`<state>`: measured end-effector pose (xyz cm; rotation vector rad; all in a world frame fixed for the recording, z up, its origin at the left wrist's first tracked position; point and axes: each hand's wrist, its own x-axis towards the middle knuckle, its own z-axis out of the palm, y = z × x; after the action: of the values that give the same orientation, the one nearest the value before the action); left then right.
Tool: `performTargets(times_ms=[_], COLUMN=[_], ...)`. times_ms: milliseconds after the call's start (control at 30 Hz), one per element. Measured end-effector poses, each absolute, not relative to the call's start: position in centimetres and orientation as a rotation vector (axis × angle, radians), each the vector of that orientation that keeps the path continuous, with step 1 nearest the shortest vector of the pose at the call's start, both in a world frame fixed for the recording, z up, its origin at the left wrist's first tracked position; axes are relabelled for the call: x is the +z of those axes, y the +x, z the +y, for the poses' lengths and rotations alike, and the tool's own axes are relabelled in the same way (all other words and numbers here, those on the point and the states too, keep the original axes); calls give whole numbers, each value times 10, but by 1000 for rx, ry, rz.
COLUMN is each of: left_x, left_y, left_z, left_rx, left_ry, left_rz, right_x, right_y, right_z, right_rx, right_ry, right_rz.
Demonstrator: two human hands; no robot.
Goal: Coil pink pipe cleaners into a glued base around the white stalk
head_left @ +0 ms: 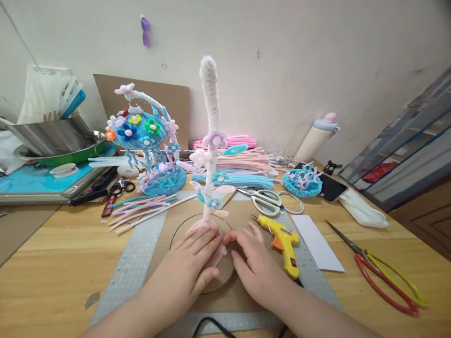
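A white pipe-cleaner stem (210, 108) stands upright from a pink fuzzy base (215, 257), its top bending slightly left. Along it sit a lilac flower (214, 140), a pink flower (200, 158), blue flowers and small leaves. The base rests inside a circle drawn on a brown cardboard sheet (160, 267). My left hand (190, 256) lies flat over the base, fingers stretched out and together. At the base's right edge, my right hand (255, 265) touches it with a bent index finger; its thumb is apart and I see nothing held.
Right of my hands lie a yellow glue gun (283, 241), a white paper strip (316, 243) and red-and-yellow scissors (378, 272). Behind are pale-handled scissors (267, 202), pipe-cleaner bundles (243, 162), a blue flowered lamp-like craft (141, 131) and a blue craft (302, 182).
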<state>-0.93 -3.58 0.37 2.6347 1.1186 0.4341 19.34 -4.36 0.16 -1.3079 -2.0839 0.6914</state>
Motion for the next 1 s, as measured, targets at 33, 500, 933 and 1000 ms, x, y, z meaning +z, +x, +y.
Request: performTargets(times_ms=[33, 500, 933, 1000], left_x=[3, -4, -20, -20], left_y=[-9, -11, -26, -24], left_z=[-36, -32, -30, -31], left_rx=[447, 610, 368, 370], left_ry=[2617, 2439, 2744, 2744], left_rz=[1146, 1528, 1468, 1498], right_x=[2, -8, -11, -11], right_y=[193, 194, 189, 188], right_z=[-44, -43, -41, -41], right_rx=[698, 623, 587, 530], right_ry=[-1312, -1454, -1534, -1546], right_rz=[-2080, -2333, -2460, -2463])
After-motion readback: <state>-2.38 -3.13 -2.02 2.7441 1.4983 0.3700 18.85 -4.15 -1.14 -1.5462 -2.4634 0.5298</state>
